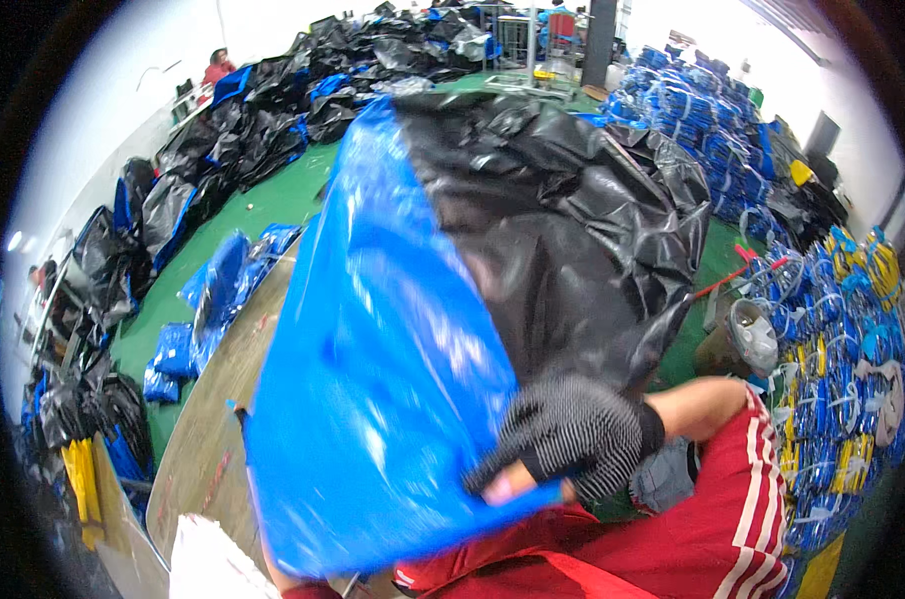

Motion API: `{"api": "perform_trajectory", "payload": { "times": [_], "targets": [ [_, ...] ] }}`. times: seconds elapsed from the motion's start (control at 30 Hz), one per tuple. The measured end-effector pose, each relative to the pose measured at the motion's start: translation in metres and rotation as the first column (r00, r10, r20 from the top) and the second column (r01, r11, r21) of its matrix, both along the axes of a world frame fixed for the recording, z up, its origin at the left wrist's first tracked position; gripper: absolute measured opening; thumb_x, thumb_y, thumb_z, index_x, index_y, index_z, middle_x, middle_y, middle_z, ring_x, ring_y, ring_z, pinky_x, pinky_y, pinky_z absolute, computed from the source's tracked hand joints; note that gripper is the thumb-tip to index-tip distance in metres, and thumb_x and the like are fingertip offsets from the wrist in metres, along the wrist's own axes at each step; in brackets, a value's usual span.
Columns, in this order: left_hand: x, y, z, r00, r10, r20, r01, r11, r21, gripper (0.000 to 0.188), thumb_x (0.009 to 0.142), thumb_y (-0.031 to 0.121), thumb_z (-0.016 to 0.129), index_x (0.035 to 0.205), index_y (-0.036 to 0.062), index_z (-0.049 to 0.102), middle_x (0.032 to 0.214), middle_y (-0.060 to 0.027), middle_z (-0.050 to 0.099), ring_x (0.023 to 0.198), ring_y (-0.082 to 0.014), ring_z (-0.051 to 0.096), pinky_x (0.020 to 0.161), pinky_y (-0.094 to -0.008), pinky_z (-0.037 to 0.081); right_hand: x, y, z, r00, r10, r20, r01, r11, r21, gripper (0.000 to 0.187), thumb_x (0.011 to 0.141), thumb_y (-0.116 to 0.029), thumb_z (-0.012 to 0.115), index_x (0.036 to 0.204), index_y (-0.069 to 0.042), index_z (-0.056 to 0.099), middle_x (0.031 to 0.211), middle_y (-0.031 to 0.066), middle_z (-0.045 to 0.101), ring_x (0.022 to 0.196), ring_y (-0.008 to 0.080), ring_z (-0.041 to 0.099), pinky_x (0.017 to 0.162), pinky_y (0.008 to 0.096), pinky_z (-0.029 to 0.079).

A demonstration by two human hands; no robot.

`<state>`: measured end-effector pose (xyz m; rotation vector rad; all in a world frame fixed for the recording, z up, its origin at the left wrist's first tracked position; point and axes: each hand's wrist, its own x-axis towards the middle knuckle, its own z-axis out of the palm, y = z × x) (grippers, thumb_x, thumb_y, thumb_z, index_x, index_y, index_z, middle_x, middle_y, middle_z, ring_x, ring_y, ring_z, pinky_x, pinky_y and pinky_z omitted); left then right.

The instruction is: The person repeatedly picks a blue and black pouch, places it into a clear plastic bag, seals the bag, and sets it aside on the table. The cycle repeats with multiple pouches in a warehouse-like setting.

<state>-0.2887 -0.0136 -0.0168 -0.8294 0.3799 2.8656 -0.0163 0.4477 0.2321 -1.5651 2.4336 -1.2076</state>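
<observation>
A large tarpaulin [373, 329], glossy blue on one side and black on the other, hangs raised across the middle of the head view. My right hand [582, 439], in a grey-and-black striped knit glove with bare fingertips, is closed on its blue part near the lower right edge. Some motion blur smears the fingers and the blue surface. Of my left arm, only a strip of forearm and a red cuff show at the bottom left. The tarpaulin covers most of my left hand, so its fingers cannot be made out.
A worn table [213, 429] lies under the tarpaulin at left. Folded blue packs [178, 349] rest beyond it on the green floor [253, 215]. Black and blue tarpaulins [263, 120] heap along the wall. Strapped blue bundles [687, 110] and a bin [737, 339] stand at right.
</observation>
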Motion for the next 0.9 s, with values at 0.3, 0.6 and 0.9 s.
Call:
{"api": "perform_trajectory", "payload": {
  "times": [0.3,0.6,0.9],
  "targets": [
    [0.057,-0.104,0.070,0.738,-0.658,-0.151,0.006,0.230,-0.973,0.040,0.079,0.010,0.064,0.118,0.0012,0.059,0.107,-0.0075,0.064,0.092,-0.0167,0.059,0.084,-0.0300,0.047,0.012,-0.069,-0.113,0.861,0.152,0.485,-0.442,0.694,0.568,0.041,0.084,-0.028,0.060,0.119,-0.007,0.061,0.118,0.0152,0.063,0.102,0.0338,0.061,0.086,0.0400,0.050],
    [0.183,-0.247,0.065,1.000,0.016,0.007,0.012,-0.330,-0.944,0.058,0.090,0.030,0.053,0.133,-0.0089,0.043,0.132,-0.0234,0.050,0.119,-0.0338,0.050,0.100,-0.0389,0.040,-0.306,-0.010,-0.077,-0.112,-0.688,-0.717,0.994,-0.083,-0.076,0.042,0.089,-0.030,0.056,0.121,-0.004,0.054,0.109,0.0217,0.062,0.102,0.0329,0.061,0.084,0.0458,0.048],
    [0.278,-0.302,0.034,0.724,0.469,0.507,0.679,-0.617,-0.399,0.071,0.083,0.045,0.060,0.135,-0.0023,0.045,0.126,-0.0266,0.055,0.117,-0.0422,0.053,0.100,-0.0444,0.041,-0.334,0.060,-0.145,0.448,-0.792,-0.415,0.791,0.135,0.596,0.047,0.088,-0.047,0.051,0.100,-0.006,0.069,0.105,0.0231,0.065,0.095,0.0410,0.063,0.084,0.0484,0.049]
  ]
}}
